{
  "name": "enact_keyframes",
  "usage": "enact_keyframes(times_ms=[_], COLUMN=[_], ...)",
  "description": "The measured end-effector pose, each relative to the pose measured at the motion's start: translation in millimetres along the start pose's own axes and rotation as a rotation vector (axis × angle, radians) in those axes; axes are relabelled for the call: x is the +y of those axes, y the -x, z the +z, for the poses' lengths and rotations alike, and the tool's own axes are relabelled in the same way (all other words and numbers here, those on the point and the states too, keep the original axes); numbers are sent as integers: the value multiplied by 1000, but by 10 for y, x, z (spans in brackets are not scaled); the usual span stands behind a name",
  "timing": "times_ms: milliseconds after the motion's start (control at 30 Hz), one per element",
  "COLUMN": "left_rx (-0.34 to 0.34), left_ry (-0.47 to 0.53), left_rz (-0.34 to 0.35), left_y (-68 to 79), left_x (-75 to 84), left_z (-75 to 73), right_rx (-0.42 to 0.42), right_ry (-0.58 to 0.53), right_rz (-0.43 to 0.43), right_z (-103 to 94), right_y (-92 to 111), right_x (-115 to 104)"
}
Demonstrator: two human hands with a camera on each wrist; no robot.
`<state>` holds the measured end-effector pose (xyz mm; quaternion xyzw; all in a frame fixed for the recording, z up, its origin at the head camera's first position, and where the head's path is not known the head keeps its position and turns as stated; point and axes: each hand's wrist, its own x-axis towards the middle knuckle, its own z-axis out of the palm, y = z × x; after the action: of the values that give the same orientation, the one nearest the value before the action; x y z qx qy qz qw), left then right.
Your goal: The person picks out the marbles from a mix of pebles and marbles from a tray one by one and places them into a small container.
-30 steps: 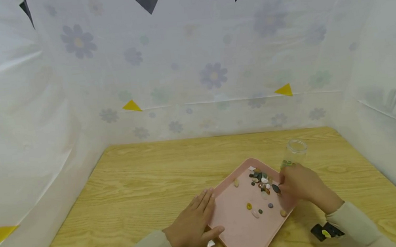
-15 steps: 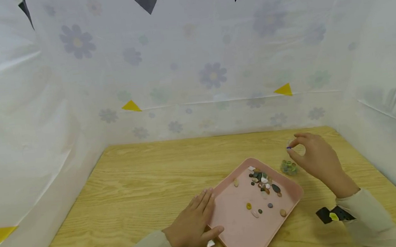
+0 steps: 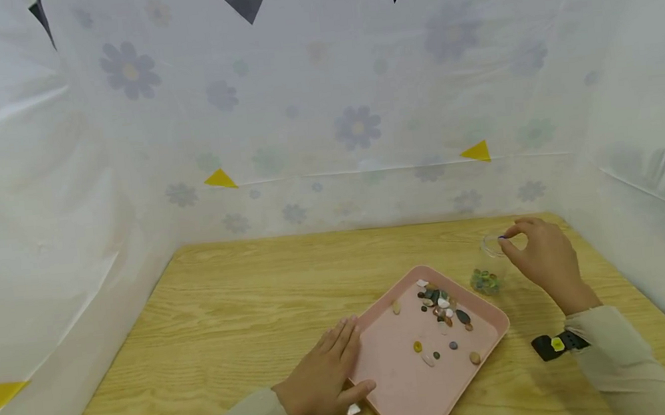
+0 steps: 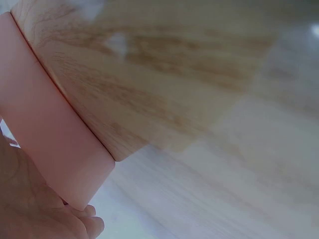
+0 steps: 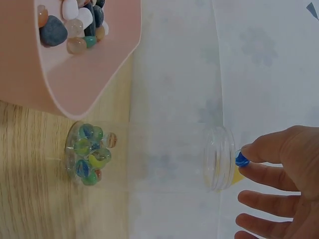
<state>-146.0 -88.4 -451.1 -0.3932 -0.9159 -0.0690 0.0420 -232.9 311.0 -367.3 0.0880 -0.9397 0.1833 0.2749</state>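
My right hand [image 3: 545, 260] pinches a small blue glass marble [image 5: 241, 158] between thumb and forefinger, right at the open mouth of a clear jar [image 5: 219, 167]. The other right fingers are spread apart. Several green, blue and brownish marbles [image 5: 92, 154] lie on the jar's bottom. My left hand [image 3: 324, 375] rests on the left edge of a pink tray [image 3: 428, 392], its fingers straight along the rim; the left wrist view has its fingers [image 4: 92, 224] at the tray's corner. Polished pebbles [image 3: 437, 297] in white, dark grey, brown and green sit in the tray, mostly bunched toward its far corner.
The wood-grain table [image 3: 245, 296] runs back to a white flower-patterned sheet [image 3: 310, 103], with more white sheeting along both sides. The jar stands just beyond the tray's right side. A black strap with a yellow mark [image 3: 553, 345] shows at the right wrist.
My right hand has risen from the tray's right side up to the jar's mouth, carrying the blue marble, and shifted slightly right. My left hand and the tray have stayed put.
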Motion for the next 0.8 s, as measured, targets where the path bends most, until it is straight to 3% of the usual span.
enact_keyframes(times_ms=[300,800], left_rx=[1,4], left_ry=[15,14], left_rz=[-5,0], left_y=[-1,3], left_x=[-7,5], left_z=[28,0], right_rx=[-51,-58], right_ry=[-10,-4], right_rz=[37,40], right_z=[44,61], right_y=[22,36], right_x=[59,71])
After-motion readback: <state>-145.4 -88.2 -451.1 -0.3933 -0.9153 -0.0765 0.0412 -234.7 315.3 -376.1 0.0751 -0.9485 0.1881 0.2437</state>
